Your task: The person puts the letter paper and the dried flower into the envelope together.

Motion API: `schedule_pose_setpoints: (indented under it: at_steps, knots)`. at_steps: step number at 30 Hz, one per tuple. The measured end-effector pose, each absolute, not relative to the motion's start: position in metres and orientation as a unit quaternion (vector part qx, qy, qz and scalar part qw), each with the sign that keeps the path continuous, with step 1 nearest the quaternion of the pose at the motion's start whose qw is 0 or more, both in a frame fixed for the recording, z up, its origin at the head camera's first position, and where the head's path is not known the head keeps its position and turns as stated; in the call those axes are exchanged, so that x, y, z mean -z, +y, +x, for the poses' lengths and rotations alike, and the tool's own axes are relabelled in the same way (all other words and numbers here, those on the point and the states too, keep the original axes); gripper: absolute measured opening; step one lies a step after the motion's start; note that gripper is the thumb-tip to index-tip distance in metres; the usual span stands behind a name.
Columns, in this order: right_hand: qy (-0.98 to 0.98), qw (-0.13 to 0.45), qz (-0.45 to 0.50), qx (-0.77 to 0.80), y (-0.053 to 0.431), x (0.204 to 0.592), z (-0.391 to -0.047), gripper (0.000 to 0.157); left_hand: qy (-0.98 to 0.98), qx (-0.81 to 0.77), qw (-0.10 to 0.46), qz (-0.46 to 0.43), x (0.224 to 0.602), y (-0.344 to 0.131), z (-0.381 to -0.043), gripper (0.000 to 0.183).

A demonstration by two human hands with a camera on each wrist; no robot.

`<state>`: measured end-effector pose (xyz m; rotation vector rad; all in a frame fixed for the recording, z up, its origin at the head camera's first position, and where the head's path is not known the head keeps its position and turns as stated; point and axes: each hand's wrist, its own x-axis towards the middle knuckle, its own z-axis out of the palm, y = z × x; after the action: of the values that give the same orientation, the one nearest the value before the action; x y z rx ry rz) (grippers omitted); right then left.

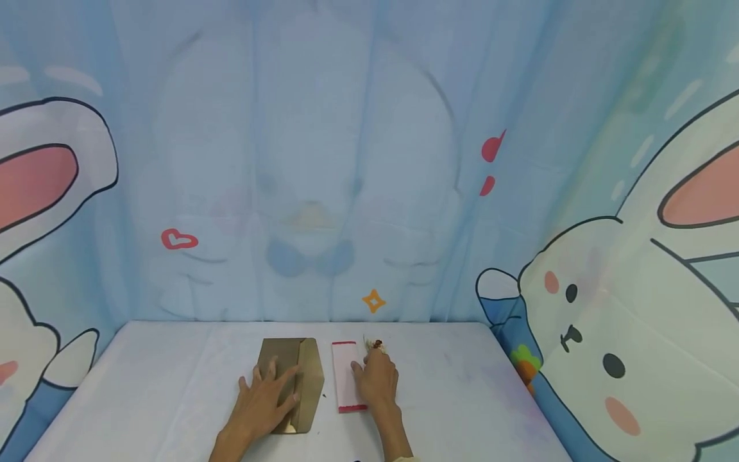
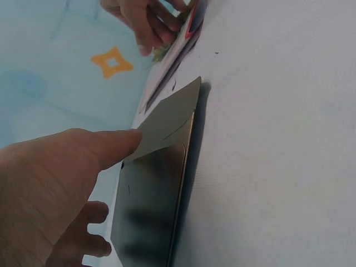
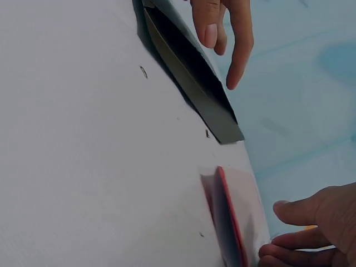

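Observation:
A gold-brown envelope [image 1: 312,378] lies on the white table with its flap raised, showing a dark opening in the right wrist view. My left hand [image 1: 256,404] is spread over the envelope, fingers straight; in the left wrist view the thumb lies against the flap. A pale pink card [image 1: 345,372] with red ends lies to the right of the envelope. My right hand [image 1: 378,378] is at the card's right side, its fingers partly curled at a small bunch of dried flowers [image 1: 374,344]. The thumb stands apart, and whether the fingers grip the stems is hidden.
The white table [image 1: 462,385] reaches back to a blue curtain [image 1: 312,160] printed with white rabbits. Small dark bits [image 3: 143,72] are scattered on the cloth around the envelope and the card.

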<state>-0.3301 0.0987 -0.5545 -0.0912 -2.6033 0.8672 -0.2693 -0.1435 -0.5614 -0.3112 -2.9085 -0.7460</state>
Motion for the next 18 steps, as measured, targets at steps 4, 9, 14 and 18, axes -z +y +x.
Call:
schedule_pose_setpoints:
  at_steps: [4,9,14,18]
  knots:
    - [-0.926,0.211,-0.042,-0.311,0.091,0.56,-0.331,0.024,-0.959,0.266,0.041,-0.092,0.561,-0.143,-0.269,0.056]
    - [-0.923,0.224,-0.061,-0.307,0.08,0.563,-0.331,0.024,-0.956,0.274,0.039,-0.091,0.563,-0.143,-0.269,0.058]
    - [-0.919,0.241,-0.081,-0.301,0.073,0.569,-0.333,0.022,-0.955,0.277,0.044,-0.096,0.568,-0.144,-0.268,0.063]
    - [-0.916,0.243,-0.093,-0.305,0.07,0.572,-0.334,0.022,-0.954,0.279,0.05,-0.094,0.571,-0.144,-0.268,0.064]
